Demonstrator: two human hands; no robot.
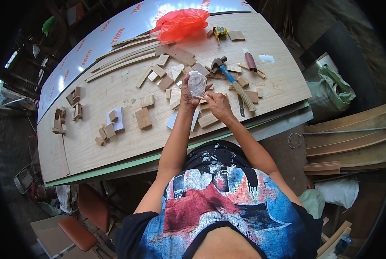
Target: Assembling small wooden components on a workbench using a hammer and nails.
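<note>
My left hand (187,96) is closed around a whitish, rounded, shallow container (197,83), held up over the table. What fills it looks pale and is too small to make out. My right hand (219,106) pinches a thin wooden stick (199,98) whose tip is at the container's near edge. Beneath and around both hands lie loose wooden blocks (162,71). A claw hammer (230,77) with a blue and tan handle rests just right of the container. A dark saw blade (241,106) lies beside its handle.
On the wooden tabletop (85,151) are small assembled wood pieces (77,111), blocks by a white card (121,116) and long strips (119,64). Farther back are a red plastic bag (181,23), a yellow tape measure (220,30) and a dark red tube (249,60). Curved panels (348,138) stand at right.
</note>
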